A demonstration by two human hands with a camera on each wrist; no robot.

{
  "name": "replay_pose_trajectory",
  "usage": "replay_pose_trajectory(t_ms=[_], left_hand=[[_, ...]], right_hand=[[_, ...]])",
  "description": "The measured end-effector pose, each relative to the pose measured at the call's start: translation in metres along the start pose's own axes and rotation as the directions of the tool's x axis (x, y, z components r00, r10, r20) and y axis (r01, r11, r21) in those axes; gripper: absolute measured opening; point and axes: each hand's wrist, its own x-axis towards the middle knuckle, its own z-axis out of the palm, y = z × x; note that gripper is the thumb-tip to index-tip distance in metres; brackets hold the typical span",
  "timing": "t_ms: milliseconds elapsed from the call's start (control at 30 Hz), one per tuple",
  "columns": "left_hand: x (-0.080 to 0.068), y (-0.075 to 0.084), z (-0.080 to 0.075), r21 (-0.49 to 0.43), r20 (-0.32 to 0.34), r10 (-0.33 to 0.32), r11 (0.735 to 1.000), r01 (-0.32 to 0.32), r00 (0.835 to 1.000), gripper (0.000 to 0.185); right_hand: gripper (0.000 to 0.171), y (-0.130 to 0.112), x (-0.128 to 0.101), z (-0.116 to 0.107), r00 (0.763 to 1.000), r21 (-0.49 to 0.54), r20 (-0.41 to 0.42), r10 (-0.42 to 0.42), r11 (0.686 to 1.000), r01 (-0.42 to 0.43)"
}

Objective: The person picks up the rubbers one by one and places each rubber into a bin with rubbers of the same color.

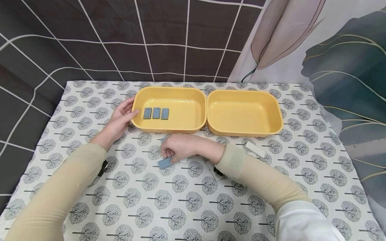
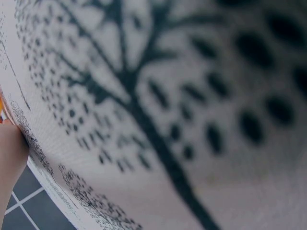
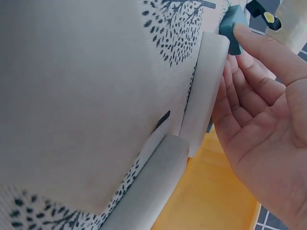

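Two yellow tubs sit side by side at the back of the table. The left tub (image 1: 169,125) holds three blue-grey tiles (image 1: 156,113) in a row; the right tub (image 1: 244,129) holds nothing. My left hand (image 1: 126,113) lies flat against the left tub's outer left wall, thumb at the rim. In front of that tub my right hand (image 1: 172,154) (image 3: 259,96) hovers low over loose tiles, with a fingertip touching a blue tile (image 1: 164,163) (image 3: 231,23). White tiles (image 3: 207,91) lie beside the palm, partly hidden in the head view.
Another white tile (image 1: 255,149) lies on the tree-patterned tablecloth (image 1: 181,201) in front of the right tub. A second blue tile (image 1: 163,140) peeks out behind my right hand. The left wrist view is a blurred close-up of the cloth. Curtains hang behind the table.
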Motion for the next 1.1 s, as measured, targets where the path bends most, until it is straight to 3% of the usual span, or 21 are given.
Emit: replay_pose_trajectory(t_ms=[600, 1100], left_hand=[[-0.0005, 0.0005, 0.0007, -0.003, 0.009, 0.007, 1.000, -0.007, 1.000, 0.070], [0.0005, 0.0002, -0.0003, 0.012, 0.006, -0.003, 1.000, 0.003, 1.000, 0.071]], right_hand=[[0.020, 0.0015, 0.0003, 0.0024, 1.000, 0.042, 0.010, -0.030, 0.999, 0.030], [0.016, -0.0008, -0.0067, -0.0050, 0.997, 0.103, -0.029, -0.068, 0.992, 0.071]])
